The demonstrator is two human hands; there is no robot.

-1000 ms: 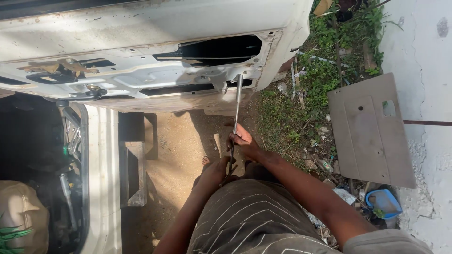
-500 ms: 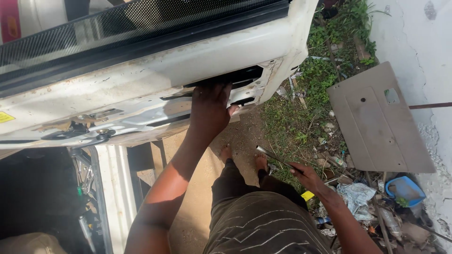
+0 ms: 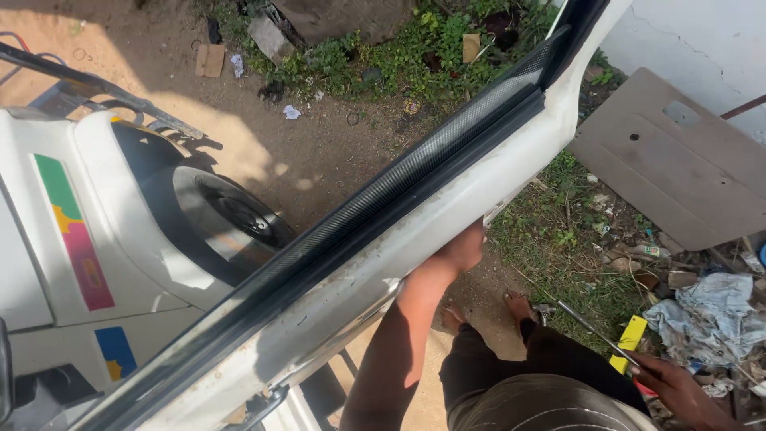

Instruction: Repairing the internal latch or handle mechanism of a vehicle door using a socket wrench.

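Left hand (image 3: 456, 254) presses against the white door (image 3: 415, 231), grip hidden, cannot tell; right hand (image 3: 678, 391) grips a thin rod (image 3: 594, 331), fingers closed.

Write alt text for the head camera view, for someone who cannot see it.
Seen from above, a person's left hand presses against the inner side of a white vehicle door, while the right hand holds a long thin metal tool with a yellow handle. Bare feet stand on dirt beside grass, litter and a brown panel.
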